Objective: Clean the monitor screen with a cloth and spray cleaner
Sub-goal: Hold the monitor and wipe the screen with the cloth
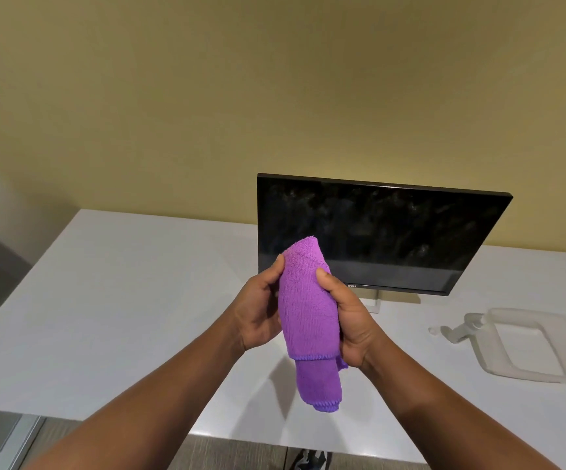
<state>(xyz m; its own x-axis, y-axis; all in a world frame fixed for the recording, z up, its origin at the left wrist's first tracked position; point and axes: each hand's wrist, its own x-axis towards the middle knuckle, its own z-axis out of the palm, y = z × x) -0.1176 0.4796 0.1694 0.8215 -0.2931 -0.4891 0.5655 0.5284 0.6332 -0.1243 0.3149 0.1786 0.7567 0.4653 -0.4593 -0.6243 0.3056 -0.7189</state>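
A folded purple microfibre cloth is held upright above the white table, in front of the lower left corner of the monitor. My left hand grips its left side and my right hand wraps around its right side. The black monitor stands at the back of the table, its dark screen covered with smears and speckles. A clear spray bottle lies on its side to the right, its nozzle pointing left and its body hard to make out.
A white rectangular tray sits at the right of the table, touching the bottle. A yellow wall rises behind the monitor. The table's front edge runs below my forearms, with floor and a shoe beneath.
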